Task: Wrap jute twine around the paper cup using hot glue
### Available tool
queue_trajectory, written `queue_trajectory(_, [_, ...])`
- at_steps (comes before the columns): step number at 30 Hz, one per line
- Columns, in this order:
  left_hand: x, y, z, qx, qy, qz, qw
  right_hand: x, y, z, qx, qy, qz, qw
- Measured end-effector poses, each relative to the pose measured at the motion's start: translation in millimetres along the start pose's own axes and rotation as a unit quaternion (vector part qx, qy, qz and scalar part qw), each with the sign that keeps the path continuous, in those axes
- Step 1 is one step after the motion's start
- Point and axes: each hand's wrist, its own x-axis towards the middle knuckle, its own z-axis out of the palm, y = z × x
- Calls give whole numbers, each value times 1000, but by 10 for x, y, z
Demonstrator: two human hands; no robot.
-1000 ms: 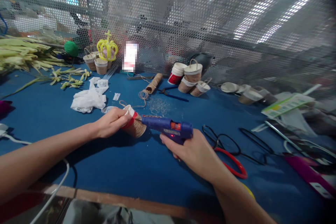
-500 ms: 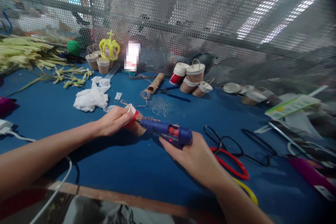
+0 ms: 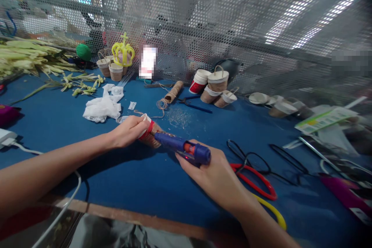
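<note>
The glue gun point(image 3: 173, 143) is coloured dark blue and patched with orange-red. The cup point(image 3: 150, 140) is banded in white, red and brown. The tabletop point(image 3: 130, 186) is coloured blue, the crown point(image 3: 124, 46) yellow; the grey screen point(image 3: 188, 7) is patterned with holes.

A blue tabletop point(image 3: 122, 186) bears cups point(image 3: 199, 82) and twine point(image 3: 174, 92).

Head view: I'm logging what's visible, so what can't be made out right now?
All in the head view:
Glue gun handle: hidden by the right hand.
Gripped side of the cup: covered by the left hand.
Whether gun touches cup: too small, blurred.
Bright screen: pixelated.
White block: cut off by left edge.
</note>
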Motion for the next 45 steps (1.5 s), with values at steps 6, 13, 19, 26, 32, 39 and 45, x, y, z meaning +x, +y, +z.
queue_trajectory(6, [5, 33, 22, -32, 7, -2, 999, -25, -21, 23, -30, -9, -28, 999])
queue_trajectory(13, [8, -16, 0, 5, 18, 6, 1000, -10, 6, 7, -16, 3, -18, 1000])
queue_trajectory(19, [7, -19, 4, 11, 18, 11, 1000, -7, 4, -10, -18, 9, -12, 1000])
queue_trajectory(26, [4, -4, 20, -21, 11, 6, 1000, -26, -30, 8, -21, -13, -21, 999])
queue_trajectory(32, [-24, -22, -12, 65, 10, 24, 998, 15, 1, -21, 12, 12, 39, 999])
queue_trajectory(39, [-33, -24, -42, 159, 7, 93, 983, 71, 28, -61, 75, -4, 119, 990])
queue_trajectory(45, [-23, -93, -63, 175, 1, 134, 975, 111, 36, -93, 68, -5, 132, 989])
